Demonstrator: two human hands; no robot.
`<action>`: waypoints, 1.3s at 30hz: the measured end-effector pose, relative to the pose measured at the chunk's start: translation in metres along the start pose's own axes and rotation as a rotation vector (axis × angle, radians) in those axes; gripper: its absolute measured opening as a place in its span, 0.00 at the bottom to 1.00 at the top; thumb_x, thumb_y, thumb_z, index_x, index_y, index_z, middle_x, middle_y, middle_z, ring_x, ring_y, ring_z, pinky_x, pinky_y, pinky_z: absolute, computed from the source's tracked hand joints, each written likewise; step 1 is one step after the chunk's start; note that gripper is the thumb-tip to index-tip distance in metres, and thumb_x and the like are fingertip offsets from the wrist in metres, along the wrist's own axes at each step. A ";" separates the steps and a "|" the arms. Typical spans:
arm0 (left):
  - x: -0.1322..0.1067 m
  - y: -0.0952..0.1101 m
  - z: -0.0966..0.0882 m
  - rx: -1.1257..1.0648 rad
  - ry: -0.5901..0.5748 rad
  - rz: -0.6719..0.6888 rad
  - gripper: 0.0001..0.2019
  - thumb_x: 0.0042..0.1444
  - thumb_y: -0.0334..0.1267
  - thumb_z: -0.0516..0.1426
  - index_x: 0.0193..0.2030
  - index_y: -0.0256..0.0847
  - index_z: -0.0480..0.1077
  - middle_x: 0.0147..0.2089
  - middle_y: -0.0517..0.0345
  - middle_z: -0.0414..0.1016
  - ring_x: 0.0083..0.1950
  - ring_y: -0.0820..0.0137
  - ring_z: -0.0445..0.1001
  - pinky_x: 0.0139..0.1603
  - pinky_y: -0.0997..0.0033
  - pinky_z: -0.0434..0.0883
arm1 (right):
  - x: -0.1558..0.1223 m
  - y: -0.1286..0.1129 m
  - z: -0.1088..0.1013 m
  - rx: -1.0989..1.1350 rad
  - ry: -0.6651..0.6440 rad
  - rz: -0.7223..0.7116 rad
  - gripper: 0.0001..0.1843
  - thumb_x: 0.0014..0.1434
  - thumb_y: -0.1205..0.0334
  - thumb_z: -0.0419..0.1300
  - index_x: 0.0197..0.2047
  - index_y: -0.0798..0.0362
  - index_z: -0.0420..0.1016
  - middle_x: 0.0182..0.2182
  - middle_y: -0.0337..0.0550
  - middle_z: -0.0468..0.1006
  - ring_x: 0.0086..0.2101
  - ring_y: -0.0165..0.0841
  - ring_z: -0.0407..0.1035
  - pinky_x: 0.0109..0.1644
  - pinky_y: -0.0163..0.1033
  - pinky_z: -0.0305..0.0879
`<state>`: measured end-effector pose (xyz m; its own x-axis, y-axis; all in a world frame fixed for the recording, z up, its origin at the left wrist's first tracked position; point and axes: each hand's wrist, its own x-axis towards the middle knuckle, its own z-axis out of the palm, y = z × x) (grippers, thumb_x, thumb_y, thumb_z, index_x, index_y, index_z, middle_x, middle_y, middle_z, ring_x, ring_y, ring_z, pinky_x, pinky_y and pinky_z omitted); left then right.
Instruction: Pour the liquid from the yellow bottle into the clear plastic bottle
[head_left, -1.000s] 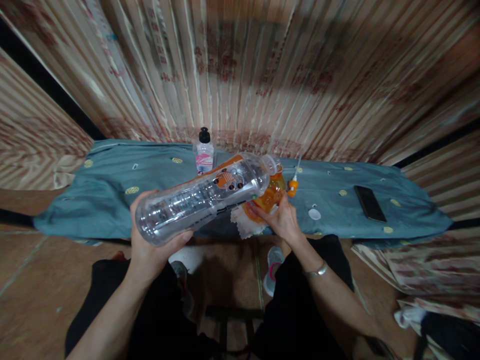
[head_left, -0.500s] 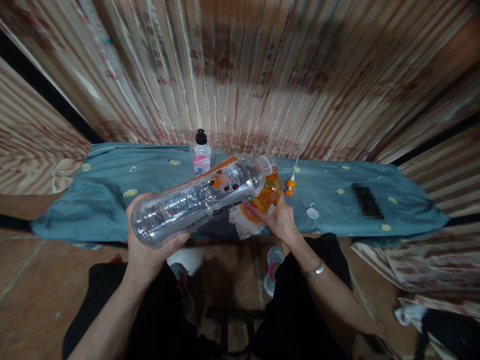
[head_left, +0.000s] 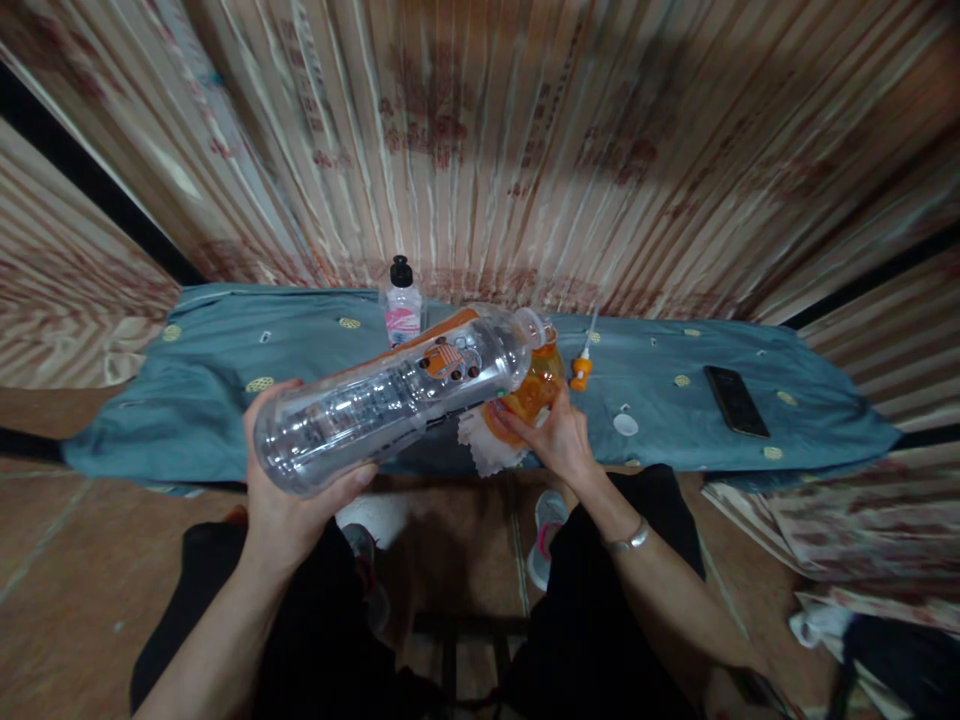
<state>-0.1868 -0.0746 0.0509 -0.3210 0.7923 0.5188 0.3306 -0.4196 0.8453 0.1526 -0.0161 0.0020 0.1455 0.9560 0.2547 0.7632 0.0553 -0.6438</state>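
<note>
Clear plastic bottle (head_left: 390,400) — tilted, mouth over orange container (head_left: 534,388)

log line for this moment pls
left hand holds clear bottle tilted, mouth at orange container | right hand grips it | white cap on blue cloth

A teal-draped bench (head_left: 225,400) holds a black-capped bottle (head_left: 403,305), a white napkin (head_left: 478,447) under an orange jar (head_left: 534,392), an orange nozzle (head_left: 580,373), a white cap (head_left: 625,424) and a phone (head_left: 736,400).
</note>
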 end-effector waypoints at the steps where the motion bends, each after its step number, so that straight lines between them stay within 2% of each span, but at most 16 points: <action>1: 0.000 0.000 0.000 0.009 0.001 -0.003 0.53 0.31 0.63 0.83 0.65 0.51 0.75 0.54 0.56 0.81 0.48 0.57 0.83 0.46 0.54 0.85 | 0.000 0.000 0.000 0.001 0.002 -0.001 0.59 0.55 0.19 0.71 0.71 0.58 0.69 0.49 0.65 0.92 0.46 0.62 0.90 0.46 0.57 0.86; 6: 0.001 0.000 0.000 0.008 0.003 -0.001 0.54 0.31 0.63 0.83 0.66 0.50 0.74 0.56 0.55 0.83 0.50 0.57 0.85 0.50 0.54 0.85 | -0.001 0.000 0.000 -0.002 -0.002 -0.014 0.57 0.57 0.20 0.70 0.71 0.58 0.70 0.50 0.65 0.91 0.47 0.62 0.90 0.47 0.57 0.86; 13: 0.002 0.002 -0.001 0.008 0.003 0.033 0.52 0.31 0.62 0.83 0.64 0.48 0.75 0.56 0.54 0.84 0.49 0.58 0.85 0.48 0.56 0.85 | -0.001 -0.001 0.000 -0.008 -0.004 -0.009 0.57 0.56 0.20 0.70 0.70 0.58 0.69 0.48 0.64 0.91 0.45 0.60 0.89 0.46 0.55 0.85; 19: 0.001 0.001 -0.001 -0.005 -0.009 -0.004 0.53 0.31 0.62 0.84 0.66 0.50 0.75 0.57 0.54 0.83 0.50 0.57 0.84 0.49 0.55 0.85 | 0.000 -0.002 -0.002 -0.012 -0.021 0.022 0.57 0.55 0.21 0.70 0.70 0.59 0.69 0.49 0.66 0.91 0.46 0.61 0.89 0.46 0.56 0.85; 24: 0.000 -0.004 0.004 -0.055 -0.004 -0.068 0.55 0.30 0.64 0.83 0.64 0.47 0.73 0.51 0.57 0.81 0.45 0.61 0.83 0.42 0.61 0.83 | 0.001 -0.004 -0.003 -0.008 -0.026 0.043 0.58 0.53 0.22 0.72 0.69 0.60 0.70 0.51 0.69 0.90 0.47 0.63 0.89 0.47 0.57 0.85; 27: -0.003 -0.005 0.008 -0.105 -0.007 -0.167 0.56 0.26 0.60 0.85 0.64 0.49 0.71 0.53 0.56 0.80 0.47 0.58 0.82 0.42 0.59 0.84 | 0.001 -0.004 -0.002 0.001 -0.016 0.035 0.59 0.53 0.23 0.72 0.70 0.61 0.70 0.52 0.68 0.91 0.47 0.63 0.89 0.47 0.58 0.86; 30: -0.006 -0.003 0.010 -0.158 -0.015 -0.235 0.54 0.29 0.56 0.85 0.65 0.51 0.71 0.56 0.54 0.80 0.49 0.54 0.83 0.45 0.52 0.87 | 0.001 -0.003 -0.001 -0.001 -0.013 0.031 0.59 0.53 0.23 0.73 0.71 0.61 0.70 0.51 0.67 0.91 0.47 0.63 0.90 0.47 0.57 0.86; 33: -0.008 -0.003 0.010 -0.151 -0.009 -0.209 0.51 0.32 0.56 0.85 0.64 0.52 0.73 0.56 0.53 0.81 0.51 0.51 0.83 0.49 0.48 0.88 | 0.001 -0.002 0.000 0.005 -0.006 0.019 0.57 0.54 0.22 0.73 0.70 0.59 0.71 0.50 0.66 0.91 0.47 0.62 0.90 0.47 0.57 0.86; 39: -0.009 -0.007 0.009 -0.133 -0.006 -0.158 0.49 0.36 0.59 0.84 0.64 0.51 0.75 0.55 0.52 0.83 0.51 0.52 0.84 0.50 0.51 0.87 | 0.000 -0.001 0.002 0.001 0.018 0.013 0.58 0.54 0.21 0.73 0.69 0.58 0.71 0.50 0.65 0.91 0.46 0.61 0.90 0.46 0.57 0.86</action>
<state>-0.1779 -0.0745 0.0390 -0.3541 0.8554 0.3779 0.1562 -0.3443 0.9258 0.1505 -0.0154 0.0017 0.1663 0.9513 0.2595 0.7609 0.0436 -0.6474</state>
